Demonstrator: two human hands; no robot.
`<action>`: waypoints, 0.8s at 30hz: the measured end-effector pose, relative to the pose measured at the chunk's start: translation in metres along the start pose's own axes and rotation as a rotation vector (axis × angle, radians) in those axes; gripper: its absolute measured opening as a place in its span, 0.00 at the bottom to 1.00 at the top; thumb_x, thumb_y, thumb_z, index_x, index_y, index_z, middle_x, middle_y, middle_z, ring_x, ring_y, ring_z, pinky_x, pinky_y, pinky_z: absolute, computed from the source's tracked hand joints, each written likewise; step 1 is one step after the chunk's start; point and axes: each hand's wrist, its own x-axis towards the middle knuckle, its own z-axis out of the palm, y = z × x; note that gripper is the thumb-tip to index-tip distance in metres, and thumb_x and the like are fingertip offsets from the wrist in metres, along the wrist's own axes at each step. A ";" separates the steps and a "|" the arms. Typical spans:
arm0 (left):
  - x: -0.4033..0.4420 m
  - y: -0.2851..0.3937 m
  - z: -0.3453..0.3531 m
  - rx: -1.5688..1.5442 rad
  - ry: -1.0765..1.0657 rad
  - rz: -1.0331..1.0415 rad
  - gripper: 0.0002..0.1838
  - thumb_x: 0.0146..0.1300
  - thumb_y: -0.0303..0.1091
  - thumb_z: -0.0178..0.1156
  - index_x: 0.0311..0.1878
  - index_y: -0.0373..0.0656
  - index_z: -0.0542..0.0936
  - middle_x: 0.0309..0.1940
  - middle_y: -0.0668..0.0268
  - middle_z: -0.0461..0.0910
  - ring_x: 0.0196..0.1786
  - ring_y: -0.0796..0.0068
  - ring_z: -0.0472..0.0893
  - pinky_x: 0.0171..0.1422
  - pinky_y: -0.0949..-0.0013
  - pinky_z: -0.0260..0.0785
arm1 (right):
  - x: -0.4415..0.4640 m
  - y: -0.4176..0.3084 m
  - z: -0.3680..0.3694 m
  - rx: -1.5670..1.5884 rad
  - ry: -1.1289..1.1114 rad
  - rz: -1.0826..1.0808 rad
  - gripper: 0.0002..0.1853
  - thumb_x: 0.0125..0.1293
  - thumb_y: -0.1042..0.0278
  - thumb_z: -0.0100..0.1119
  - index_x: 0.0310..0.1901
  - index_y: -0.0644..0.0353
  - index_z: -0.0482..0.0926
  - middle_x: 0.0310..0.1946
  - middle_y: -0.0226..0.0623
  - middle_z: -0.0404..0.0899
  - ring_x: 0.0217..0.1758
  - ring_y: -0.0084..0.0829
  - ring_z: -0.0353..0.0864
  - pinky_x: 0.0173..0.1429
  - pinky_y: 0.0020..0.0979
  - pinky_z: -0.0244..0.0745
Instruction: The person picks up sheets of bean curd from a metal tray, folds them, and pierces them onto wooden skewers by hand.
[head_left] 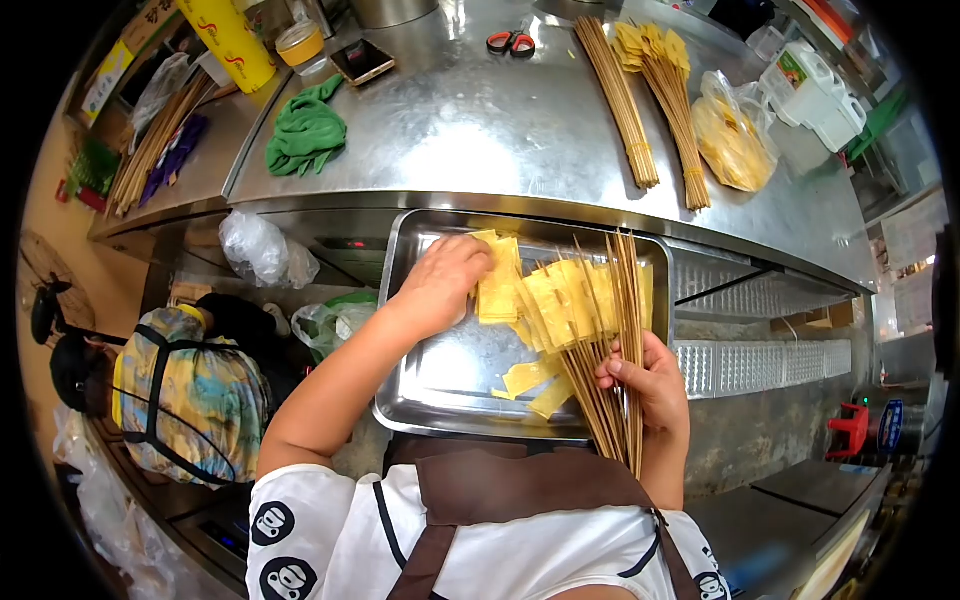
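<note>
My left hand (445, 282) lies at the left edge of a stack of yellow sheets (499, 285) in the metal tray (430, 390), its fingertips curled onto the sheets. A bundle of thin wooden skewers (628, 300) is gripped in my right hand (648, 378), over the tray's right part. Beneath and left of that bundle lie more skewers (594, 395) with yellow pieces (567, 303) threaded near their upper ends. Loose yellow scraps (530, 378) rest on the tray's bottom.
On the steel counter (430, 120) are a green cloth (306, 128), a phone (362, 62), scissors (511, 43), skewer bundles (615, 105), a plastic bag of yellow pieces (735, 135) and white jugs (812, 90). Another person (190, 395) is low at the left, near plastic bags (265, 250).
</note>
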 end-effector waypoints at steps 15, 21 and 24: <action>0.003 0.035 0.016 0.124 -0.230 -0.559 0.15 0.52 0.39 0.60 0.37 0.37 0.76 0.35 0.52 0.76 0.39 0.53 0.79 0.44 0.56 0.72 | 0.001 0.001 -0.004 0.033 -0.025 0.016 0.09 0.58 0.80 0.56 0.41 0.65 0.70 0.28 0.40 0.78 0.29 0.25 0.78 0.38 0.24 0.74; 0.008 0.029 0.009 0.012 -0.123 -0.669 0.10 0.51 0.34 0.57 0.32 0.37 0.79 0.34 0.51 0.78 0.37 0.51 0.79 0.42 0.55 0.72 | 0.001 0.003 -0.004 0.064 -0.041 -0.002 0.09 0.58 0.81 0.57 0.40 0.65 0.70 0.28 0.40 0.78 0.29 0.24 0.78 0.38 0.24 0.74; 0.011 0.017 0.005 -0.188 -0.060 -0.795 0.10 0.53 0.31 0.55 0.36 0.37 0.80 0.32 0.54 0.80 0.34 0.58 0.81 0.39 0.61 0.73 | 0.000 0.002 -0.001 0.044 0.002 0.014 0.11 0.56 0.82 0.57 0.40 0.65 0.69 0.26 0.42 0.77 0.27 0.27 0.77 0.35 0.25 0.74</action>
